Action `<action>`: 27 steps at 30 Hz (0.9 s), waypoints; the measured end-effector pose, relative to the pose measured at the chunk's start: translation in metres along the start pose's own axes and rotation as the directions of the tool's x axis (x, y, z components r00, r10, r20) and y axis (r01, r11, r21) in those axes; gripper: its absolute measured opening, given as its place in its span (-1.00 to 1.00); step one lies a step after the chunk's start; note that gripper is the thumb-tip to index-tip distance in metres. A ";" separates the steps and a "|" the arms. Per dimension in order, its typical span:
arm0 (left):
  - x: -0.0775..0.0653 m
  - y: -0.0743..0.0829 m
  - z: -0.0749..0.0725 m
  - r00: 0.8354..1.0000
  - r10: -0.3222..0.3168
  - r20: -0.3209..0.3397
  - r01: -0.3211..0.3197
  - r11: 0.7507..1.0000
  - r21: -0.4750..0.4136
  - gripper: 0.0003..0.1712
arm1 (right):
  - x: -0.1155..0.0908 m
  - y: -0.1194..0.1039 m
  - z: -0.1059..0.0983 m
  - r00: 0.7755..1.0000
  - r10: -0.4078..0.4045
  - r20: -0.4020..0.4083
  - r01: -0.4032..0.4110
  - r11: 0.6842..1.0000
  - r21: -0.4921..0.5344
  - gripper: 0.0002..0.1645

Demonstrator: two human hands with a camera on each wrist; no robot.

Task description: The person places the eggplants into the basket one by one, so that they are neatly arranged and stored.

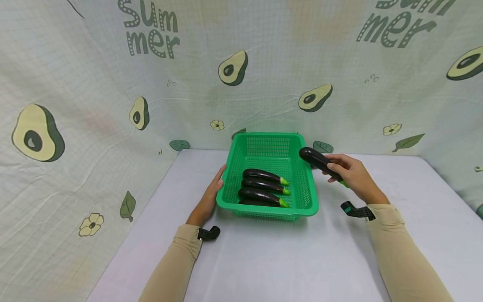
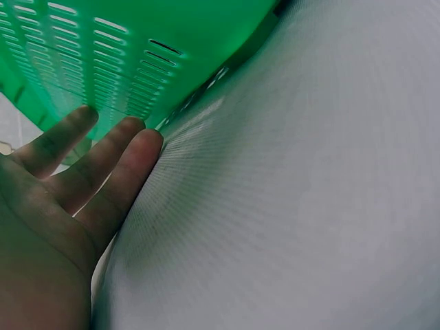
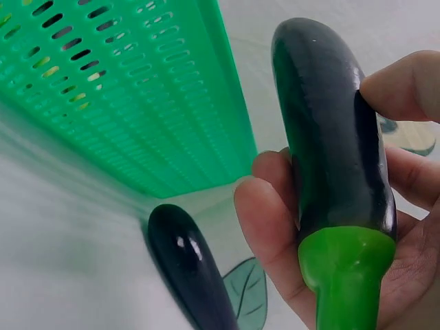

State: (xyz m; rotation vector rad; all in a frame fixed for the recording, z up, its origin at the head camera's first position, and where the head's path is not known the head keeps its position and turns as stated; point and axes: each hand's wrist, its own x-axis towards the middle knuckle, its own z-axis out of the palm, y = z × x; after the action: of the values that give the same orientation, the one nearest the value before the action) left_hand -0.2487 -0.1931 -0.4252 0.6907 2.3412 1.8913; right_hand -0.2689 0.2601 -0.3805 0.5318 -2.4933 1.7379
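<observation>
My right hand (image 1: 349, 172) grips a dark purple eggplant (image 1: 318, 158) near its green stem, thumb on one side and fingers curled round the other. It is held up beside the right rim of a green plastic basket (image 1: 268, 212). Inside the basket several eggplants lie side by side, one of them an eggplant (image 1: 260, 183) with its stem to the right. Along the basket's left side is my left hand (image 1: 209, 197). Its fingers (image 2: 113, 199) are extended, with the tips at the slotted wall in the left wrist view.
Another eggplant (image 3: 189, 265) lies on the table just outside the basket's right side, mostly hidden in the head view. The white-covered table (image 1: 264, 260) meets a cloth backdrop (image 1: 264, 109) printed with avocados, close behind the basket.
</observation>
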 end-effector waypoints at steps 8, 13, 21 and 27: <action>-0.001 -0.001 -0.001 1.000 -0.006 -0.011 0.006 1.000 0.011 -0.34 | 0.008 -0.007 0.010 1.000 0.007 0.017 -0.006 0.998 -0.058 -0.44; 0.002 -0.012 -0.002 1.000 0.008 -0.024 -0.008 1.000 0.009 -0.34 | 0.013 -0.010 0.012 0.999 -0.011 0.047 0.016 0.995 -0.101 -0.44; 0.001 0.003 0.000 1.000 0.004 -0.003 -0.004 1.000 0.020 -0.35 | 0.022 -0.020 0.009 0.997 0.043 0.056 -0.034 0.986 -0.160 -0.45; 0.000 0.003 0.000 1.000 0.001 -0.003 -0.001 1.000 0.025 -0.35 | 0.035 -0.030 0.006 0.993 0.076 0.095 -0.054 0.976 -0.210 -0.43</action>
State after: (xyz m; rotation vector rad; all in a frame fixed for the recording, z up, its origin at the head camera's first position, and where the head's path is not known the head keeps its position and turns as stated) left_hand -0.2478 -0.1928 -0.4224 0.6909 2.3703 1.8685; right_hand -0.2909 0.2363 -0.3472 0.5410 -2.7505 1.4800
